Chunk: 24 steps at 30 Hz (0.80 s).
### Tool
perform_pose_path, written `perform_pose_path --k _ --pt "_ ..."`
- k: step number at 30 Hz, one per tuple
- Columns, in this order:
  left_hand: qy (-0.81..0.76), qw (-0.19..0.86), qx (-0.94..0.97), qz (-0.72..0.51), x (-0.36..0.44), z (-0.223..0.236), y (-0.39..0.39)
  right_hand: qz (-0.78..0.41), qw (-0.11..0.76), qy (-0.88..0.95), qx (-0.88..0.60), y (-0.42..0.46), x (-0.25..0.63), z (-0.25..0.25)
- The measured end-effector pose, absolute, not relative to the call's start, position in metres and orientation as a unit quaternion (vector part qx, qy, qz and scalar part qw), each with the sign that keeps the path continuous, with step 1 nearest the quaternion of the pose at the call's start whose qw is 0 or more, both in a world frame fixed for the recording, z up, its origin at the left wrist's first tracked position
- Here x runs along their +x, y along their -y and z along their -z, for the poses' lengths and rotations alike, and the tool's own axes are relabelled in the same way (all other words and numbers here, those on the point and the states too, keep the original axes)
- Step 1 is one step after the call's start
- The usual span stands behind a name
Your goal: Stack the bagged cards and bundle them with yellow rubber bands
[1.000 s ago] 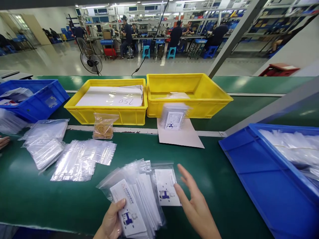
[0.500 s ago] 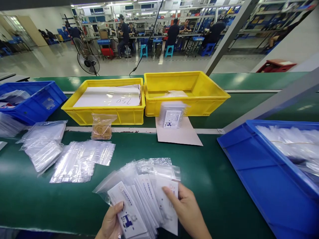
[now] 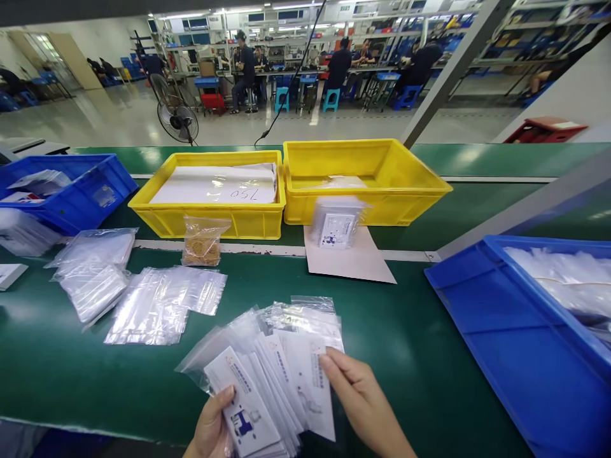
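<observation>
A fanned stack of white printed cards in clear zip bags (image 3: 243,407) is held low over the green table. My left hand (image 3: 212,420) grips it at the lower left, thumb on the front card with a blue scooter picture. At the right side of the fan, my right hand (image 3: 358,388) pinches the edge of one bagged card (image 3: 312,388) between thumb and finger. The bags' clear ends spread out at the top. Beyond the hands, a small stack of bagged cards (image 3: 337,230) stands on a sheet of cardboard (image 3: 351,262).
Flat clear zip bags (image 3: 147,305) lie left, near a bag of rubber bands (image 3: 202,247). Two yellow bins (image 3: 205,219) (image 3: 367,207) line the back. Blue bins stand at the right (image 3: 496,343) and far left (image 3: 95,203). A slanted metal post (image 3: 449,70) rises at the right.
My right hand has shifted slightly, its pinch now at the right edge of a bagged card in the fan. My left hand keeps its hold. The whole view has shifted a little.
</observation>
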<state>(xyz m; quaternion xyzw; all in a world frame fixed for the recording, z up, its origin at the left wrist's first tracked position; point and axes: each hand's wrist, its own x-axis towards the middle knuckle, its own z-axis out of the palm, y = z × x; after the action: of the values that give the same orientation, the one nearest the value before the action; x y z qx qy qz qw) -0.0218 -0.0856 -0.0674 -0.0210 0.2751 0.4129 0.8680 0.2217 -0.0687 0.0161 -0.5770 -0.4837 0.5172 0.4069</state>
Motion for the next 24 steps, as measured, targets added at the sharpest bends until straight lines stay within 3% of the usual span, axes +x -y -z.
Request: perform_pose_path --k 2,6,12,17,21,24 --pt "-0.278 0.863 -0.024 -0.421 -0.023 0.061 0.085 -0.516 0.420 0.434 -0.607 0.064 0.235 -0.010" --pt "-0.288 0.858 -0.027 -0.424 -0.021 0.057 0.082 -0.388 0.432 0.416 -0.700 0.064 0.236 0.000" --pt "-0.280 0.866 -0.028 -0.413 -0.017 0.062 0.085 -0.525 0.380 0.536 -0.542 0.071 0.203 -0.018" --pt "-0.290 0.855 -0.025 -0.428 -0.021 0.057 0.085 -0.490 0.410 0.468 -0.610 0.060 0.233 -0.012" --pt "-0.290 0.855 -0.019 -0.429 -0.023 0.063 0.083 -0.346 0.427 0.432 -0.715 0.060 0.239 -0.002" --pt "-0.282 0.863 -0.011 -0.419 -0.019 0.069 0.083 -0.420 0.389 0.493 -0.656 0.067 0.218 -0.007"
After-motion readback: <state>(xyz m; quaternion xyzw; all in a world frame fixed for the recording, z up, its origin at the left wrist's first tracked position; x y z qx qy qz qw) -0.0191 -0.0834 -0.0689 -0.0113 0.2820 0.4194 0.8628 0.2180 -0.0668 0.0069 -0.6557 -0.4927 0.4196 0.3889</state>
